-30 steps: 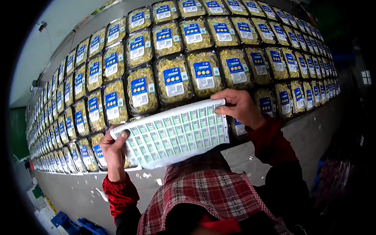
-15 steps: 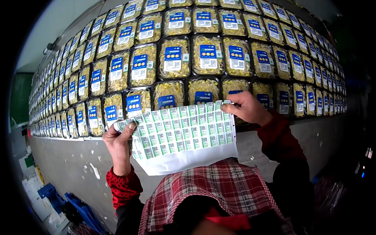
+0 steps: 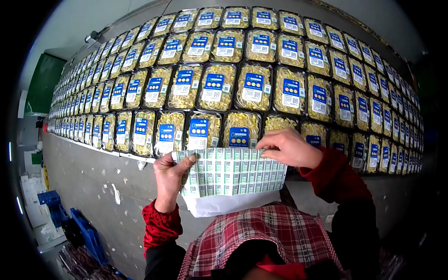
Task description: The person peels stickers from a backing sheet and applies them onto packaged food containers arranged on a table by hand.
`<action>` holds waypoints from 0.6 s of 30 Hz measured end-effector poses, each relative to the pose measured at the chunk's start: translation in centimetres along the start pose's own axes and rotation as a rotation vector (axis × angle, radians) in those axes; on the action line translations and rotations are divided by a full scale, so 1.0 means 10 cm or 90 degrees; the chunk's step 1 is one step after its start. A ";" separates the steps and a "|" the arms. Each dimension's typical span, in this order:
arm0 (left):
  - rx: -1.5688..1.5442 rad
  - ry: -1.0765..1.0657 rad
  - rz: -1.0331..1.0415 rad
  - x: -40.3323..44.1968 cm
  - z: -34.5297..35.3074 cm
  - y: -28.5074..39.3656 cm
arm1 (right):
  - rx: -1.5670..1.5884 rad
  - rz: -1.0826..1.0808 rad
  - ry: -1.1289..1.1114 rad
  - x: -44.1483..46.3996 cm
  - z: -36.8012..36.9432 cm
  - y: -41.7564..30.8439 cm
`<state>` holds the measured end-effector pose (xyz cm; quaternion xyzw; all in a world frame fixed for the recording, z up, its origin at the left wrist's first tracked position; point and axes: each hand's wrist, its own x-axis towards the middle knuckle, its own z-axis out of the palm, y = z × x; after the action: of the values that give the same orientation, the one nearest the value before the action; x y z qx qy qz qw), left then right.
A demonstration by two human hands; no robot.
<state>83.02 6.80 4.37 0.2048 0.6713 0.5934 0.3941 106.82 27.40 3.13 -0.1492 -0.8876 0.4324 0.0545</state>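
Observation:
A white sheet of small green-and-white stickers (image 3: 228,177) with printed codes is held in front of my apron. My left hand (image 3: 171,179) grips its upper left corner, thumb on top. At the upper right edge, the fingers of my right hand (image 3: 291,148) are pinched together on the sheet; whether a single sticker is between them I cannot tell. Just beyond the sheet stands the nearest row of black trays of bean sprouts (image 3: 198,128), with blue-and-white labels. Several trays also carry a small green sticker, and the sheet partly covers the closest ones.
Many more packed trays (image 3: 254,86) stretch in rows to both sides. Grey floor (image 3: 98,179) with white scraps lies at the left, beside blue pallet-like pieces (image 3: 88,235). A red plaid apron (image 3: 261,228) covers my front.
My view has shifted, so the trays appear lower and further right. My right fingers have curled in over the sheet's upper right edge. My left hand still holds the opposite corner.

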 end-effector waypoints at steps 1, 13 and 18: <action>-0.008 0.004 -0.018 0.02 -0.04 -0.01 | -0.014 0.005 0.002 0.04 0.02 -0.03; -0.043 0.089 -0.100 0.08 -0.49 -0.01 | -0.159 -0.028 0.124 0.57 0.52 -0.32; -0.037 0.141 -0.134 0.10 -0.69 -0.02 | -0.090 -0.027 0.066 0.82 0.70 -0.29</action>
<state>77.14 3.15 3.74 0.0554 0.7111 0.5869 0.3832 96.79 23.04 0.80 -0.1560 -0.9148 0.3593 0.0987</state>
